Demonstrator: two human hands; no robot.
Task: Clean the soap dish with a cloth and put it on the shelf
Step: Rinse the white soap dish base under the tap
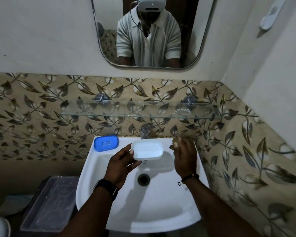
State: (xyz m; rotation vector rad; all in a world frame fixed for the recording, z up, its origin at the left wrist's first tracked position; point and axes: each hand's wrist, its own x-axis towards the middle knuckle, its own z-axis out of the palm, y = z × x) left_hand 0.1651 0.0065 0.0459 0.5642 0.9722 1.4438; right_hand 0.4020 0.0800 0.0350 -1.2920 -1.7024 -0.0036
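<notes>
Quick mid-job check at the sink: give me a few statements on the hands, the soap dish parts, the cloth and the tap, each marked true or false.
1. The left hand holds the white soap dish above the sink. True.
2. The blue tray lies on the glass shelf. False: it rests on the sink's back left corner.
3. The right hand is at the cloth, near the sink's back right corner. True.
4. Water runs from the tap. False: no stream is visible.
</notes>
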